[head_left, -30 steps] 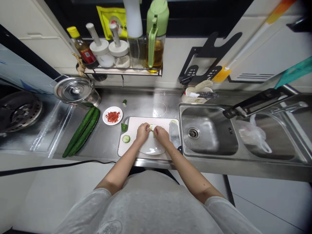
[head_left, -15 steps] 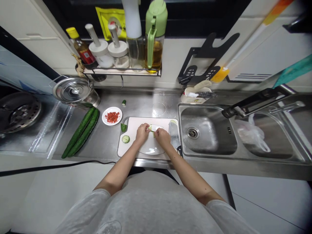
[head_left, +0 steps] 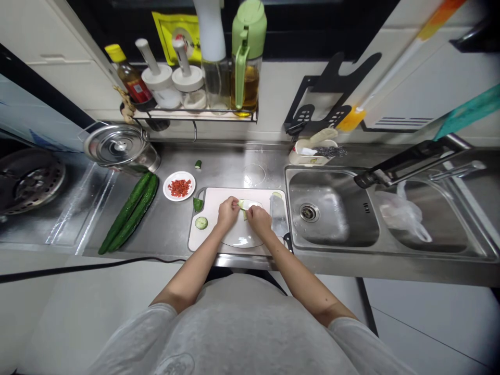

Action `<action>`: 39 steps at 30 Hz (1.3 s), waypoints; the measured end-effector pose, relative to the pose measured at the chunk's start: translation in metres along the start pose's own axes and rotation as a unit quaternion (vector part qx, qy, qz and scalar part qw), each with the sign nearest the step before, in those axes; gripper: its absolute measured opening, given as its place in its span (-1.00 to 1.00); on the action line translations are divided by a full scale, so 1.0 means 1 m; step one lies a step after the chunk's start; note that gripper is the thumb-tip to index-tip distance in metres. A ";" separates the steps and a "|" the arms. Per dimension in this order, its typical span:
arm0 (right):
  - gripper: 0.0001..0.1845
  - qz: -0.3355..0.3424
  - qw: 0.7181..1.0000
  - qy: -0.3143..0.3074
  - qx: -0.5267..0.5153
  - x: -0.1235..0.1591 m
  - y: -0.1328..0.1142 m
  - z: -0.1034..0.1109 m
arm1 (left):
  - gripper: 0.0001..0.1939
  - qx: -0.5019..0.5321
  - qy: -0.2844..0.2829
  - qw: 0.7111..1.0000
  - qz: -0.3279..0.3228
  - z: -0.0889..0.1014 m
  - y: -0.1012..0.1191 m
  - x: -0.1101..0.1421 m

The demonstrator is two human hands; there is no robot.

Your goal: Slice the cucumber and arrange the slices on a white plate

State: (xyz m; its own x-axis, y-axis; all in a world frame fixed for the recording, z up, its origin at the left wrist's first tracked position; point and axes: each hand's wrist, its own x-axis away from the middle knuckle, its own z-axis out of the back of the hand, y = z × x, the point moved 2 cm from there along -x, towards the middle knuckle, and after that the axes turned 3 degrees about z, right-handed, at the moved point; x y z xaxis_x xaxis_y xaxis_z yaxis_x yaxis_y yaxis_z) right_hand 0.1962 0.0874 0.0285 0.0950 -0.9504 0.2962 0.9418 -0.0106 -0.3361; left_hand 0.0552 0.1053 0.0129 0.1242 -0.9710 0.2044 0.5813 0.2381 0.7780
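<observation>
Between my two hands is a thin, pale green cucumber slice (head_left: pixel 242 204), held over a white oval plate (head_left: pixel 242 239). My left hand (head_left: pixel 227 212) pinches its left end. The fingers of my right hand (head_left: pixel 258 217) are closed at its right side. Under the plate lies a white cutting board (head_left: pixel 213 195). On the board's left part are a cucumber round (head_left: pixel 201 223) and a dark green cucumber end piece (head_left: pixel 198 204). A knife (head_left: pixel 278 213) rests on the board's right side, with its black handle near the front corner.
Two whole cucumbers (head_left: pixel 130 213) lie on the left, beside a lidded steel pot (head_left: pixel 121 146). A small white plate (head_left: pixel 166 194) holds chopped red pieces. A cucumber tip (head_left: pixel 198 164) lies behind the board. A double sink (head_left: pixel 332 208) is on the right; a condiment rack (head_left: pixel 203 115) hangs above.
The cucumber slice between my hands has shifted slightly and shows more of its pale face. Both hands stay nearly in place over the plate.
</observation>
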 end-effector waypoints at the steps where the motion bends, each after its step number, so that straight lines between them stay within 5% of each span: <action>1: -0.70 0.002 1.000 0.004 -0.002 0.000 0.001 0.000 | -0.79 -0.002 0.000 1.000 0.002 0.000 0.000 0.000; 9: -0.71 0.033 0.998 0.043 -0.017 -0.005 -0.003 0.000 | -0.81 -0.010 0.040 0.999 0.010 0.002 0.000 0.002; 33: -0.69 0.112 0.994 0.011 -0.014 -0.012 -0.010 0.001 | -0.81 -0.054 0.035 0.996 0.067 0.001 0.005 -0.004; 39: -0.72 0.067 0.998 0.020 0.005 0.005 -0.004 0.002 | -0.83 -0.087 0.027 0.995 0.051 0.002 0.005 -0.012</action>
State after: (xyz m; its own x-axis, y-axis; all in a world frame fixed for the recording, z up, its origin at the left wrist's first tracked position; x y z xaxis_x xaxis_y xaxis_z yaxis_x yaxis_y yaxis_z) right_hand 0.1940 0.0835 0.0332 0.2070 -0.9547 0.2140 0.9246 0.1193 -0.3618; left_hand 0.0550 0.1180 0.0156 0.2302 -0.9426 0.2419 0.6932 0.3333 0.6390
